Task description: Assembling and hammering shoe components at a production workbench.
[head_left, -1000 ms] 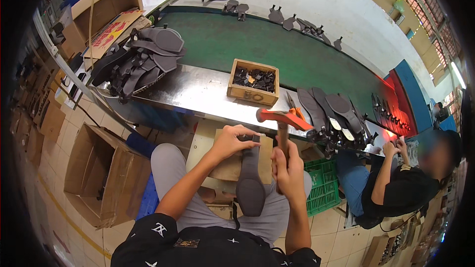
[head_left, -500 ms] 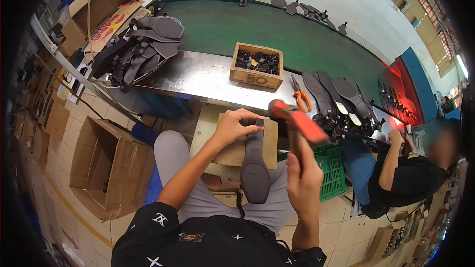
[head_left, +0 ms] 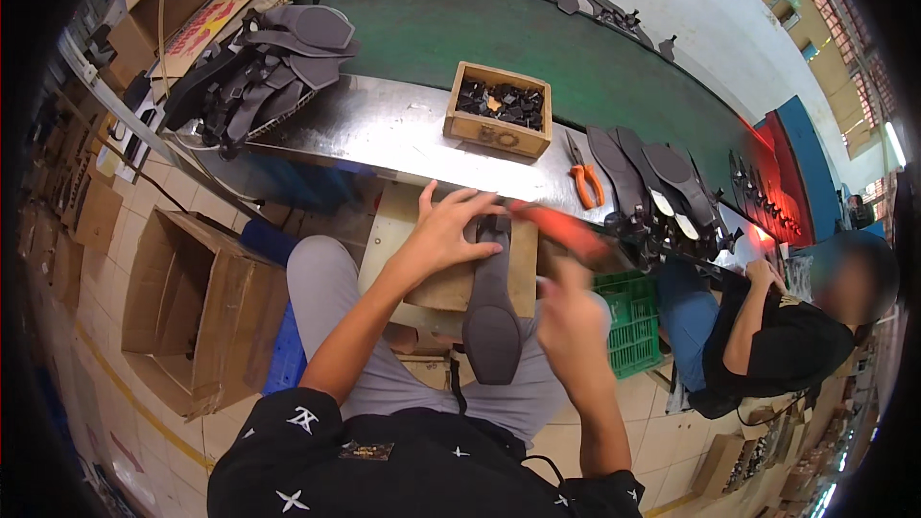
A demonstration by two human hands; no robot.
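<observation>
A dark grey strap piece [head_left: 493,334] with a broad, padded-looking lower end lies over a wooden block [head_left: 523,280] in front of me. My left hand [head_left: 443,236] holds its narrow upper end from the left, thumb across the strap and fingers bent above it. A small dark fitting [head_left: 494,223] shows at that end, partly covered by the fingers. In my right hand [head_left: 573,317] is a hammer [head_left: 564,230] with a red head, smeared by motion. The hammer's head is low, close to the strap's upper end; whether it touches cannot be made out.
On the metal ledge [head_left: 384,139] stand a wooden box [head_left: 494,139] of small black parts, orange-handled pliers [head_left: 587,184] and grey strap piles [head_left: 273,72]. Behind runs a green belt [head_left: 403,24]. A cardboard box [head_left: 225,326] sits left; a green crate [head_left: 628,326] and a seated co-worker [head_left: 787,345] are right.
The hammer has swung down and left toward the strap's upper end. My left fingers have shifted from pinching its tip to spreading over and beside it. The view has shifted slightly.
</observation>
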